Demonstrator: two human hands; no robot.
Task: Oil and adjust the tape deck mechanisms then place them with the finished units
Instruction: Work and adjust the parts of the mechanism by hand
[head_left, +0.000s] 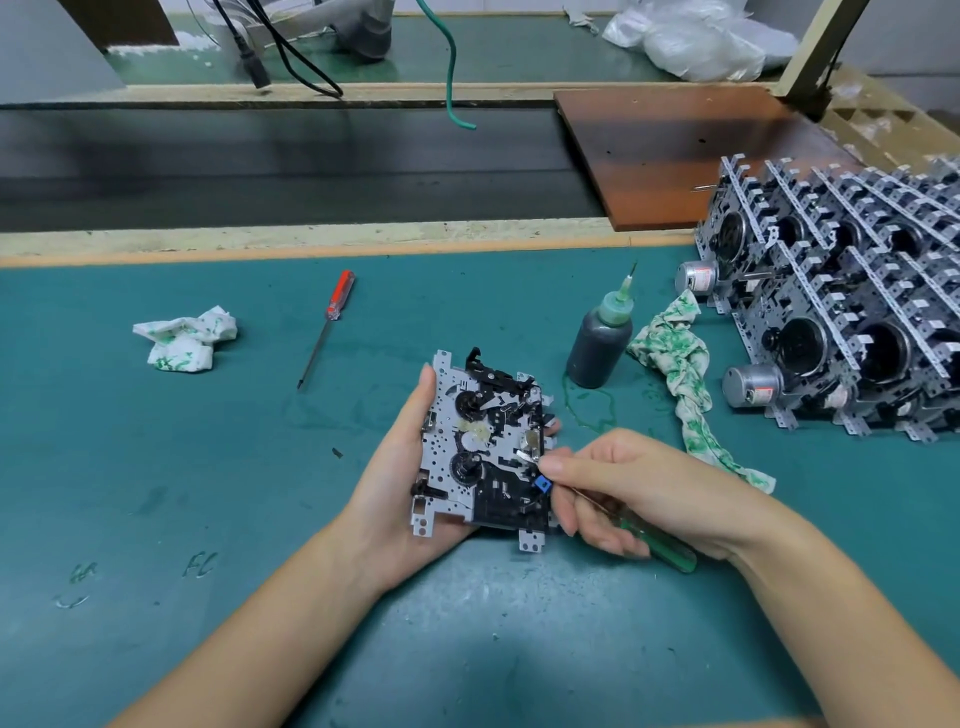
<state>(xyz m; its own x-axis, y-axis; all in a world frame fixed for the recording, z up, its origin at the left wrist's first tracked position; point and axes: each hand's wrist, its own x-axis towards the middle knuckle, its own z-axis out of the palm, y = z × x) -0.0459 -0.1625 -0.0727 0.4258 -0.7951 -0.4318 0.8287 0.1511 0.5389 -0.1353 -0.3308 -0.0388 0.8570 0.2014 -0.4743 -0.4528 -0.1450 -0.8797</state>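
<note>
Cradling mechanism (485, 447) in left hand (400, 483) fingers, right hand (613, 488) gripping screwdriver (660, 540) alongside

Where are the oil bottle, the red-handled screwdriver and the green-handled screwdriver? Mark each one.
oil bottle (598, 348): head view, on the dark body below the green nozzle.
red-handled screwdriver (341, 295): head view, on the red handle, lying on the mat.
green-handled screwdriver (667, 548): head view, on the green handle sticking out of the right hand (618, 488).

Around the grey-and-black tape deck mechanism (483, 447) with its small blue part (542, 486) lie a teal table mat (260, 519), a red-handled screwdriver (340, 295) up-left, a green-handled screwdriver (660, 540) just right, a dark green-capped oil bottle (600, 338), and white green-stained rags (184, 340) far left.
</note>
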